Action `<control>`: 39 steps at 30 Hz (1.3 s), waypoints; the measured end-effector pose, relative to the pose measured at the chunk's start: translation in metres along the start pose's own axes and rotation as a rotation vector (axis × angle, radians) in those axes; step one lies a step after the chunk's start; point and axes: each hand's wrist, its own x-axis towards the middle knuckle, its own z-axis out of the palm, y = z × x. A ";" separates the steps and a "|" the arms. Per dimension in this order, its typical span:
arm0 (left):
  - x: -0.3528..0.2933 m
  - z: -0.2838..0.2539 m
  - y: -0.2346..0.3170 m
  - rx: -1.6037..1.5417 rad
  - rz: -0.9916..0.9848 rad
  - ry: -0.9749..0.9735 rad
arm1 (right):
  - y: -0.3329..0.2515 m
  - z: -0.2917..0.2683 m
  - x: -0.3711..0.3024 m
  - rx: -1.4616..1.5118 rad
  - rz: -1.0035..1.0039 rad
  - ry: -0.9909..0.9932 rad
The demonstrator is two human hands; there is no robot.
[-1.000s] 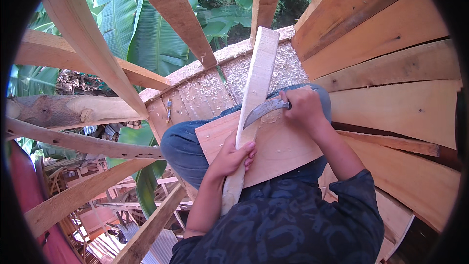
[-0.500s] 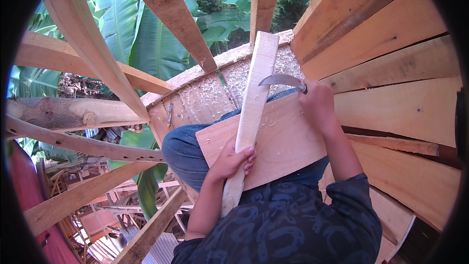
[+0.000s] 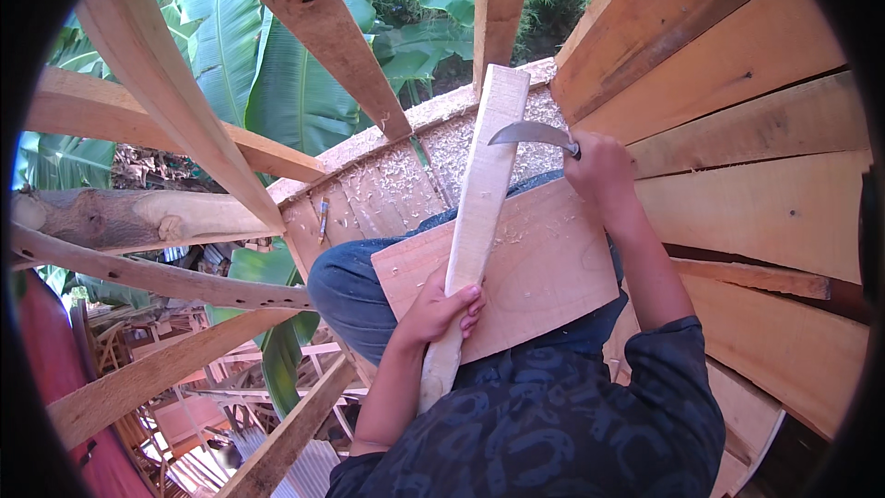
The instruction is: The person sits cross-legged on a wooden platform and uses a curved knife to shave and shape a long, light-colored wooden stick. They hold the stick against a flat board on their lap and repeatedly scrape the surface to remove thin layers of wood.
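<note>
The right side is filled by a wall of planks (image 3: 756, 212), cut off by the dark rim. The upper left is taken up by broad green leaves (image 3: 300, 92), partly hidden by slanting beams (image 3: 323, 28). Beyond the legs, the plank floor (image 3: 302, 232) is strewn with shavings (image 3: 447, 143). The lap is covered by a flat board (image 3: 562, 263), over which a pale wooden bar (image 3: 479, 212) is slanted, its lower end met by the dark shirt (image 3: 544, 424). The bar is gripped low down by the curled left hand (image 3: 441, 311). A curved knife (image 3: 535, 132) is held in the closed right hand (image 3: 601, 175), its handle mostly hidden; the blade is seen across the bar's upper part, but contact cannot be made out. A small stick (image 3: 323, 219) is seen on the floor, its kind unclear.
</note>
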 end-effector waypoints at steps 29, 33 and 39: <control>0.007 0.036 -0.012 0.640 -0.004 0.298 | 0.025 -0.002 0.009 -0.167 0.165 -0.069; 0.005 0.037 -0.007 0.608 0.013 0.309 | 0.035 -0.015 0.007 -0.123 0.215 -0.075; 0.009 0.031 -0.015 0.627 0.036 0.294 | -0.015 0.000 -0.037 0.004 -0.061 -0.270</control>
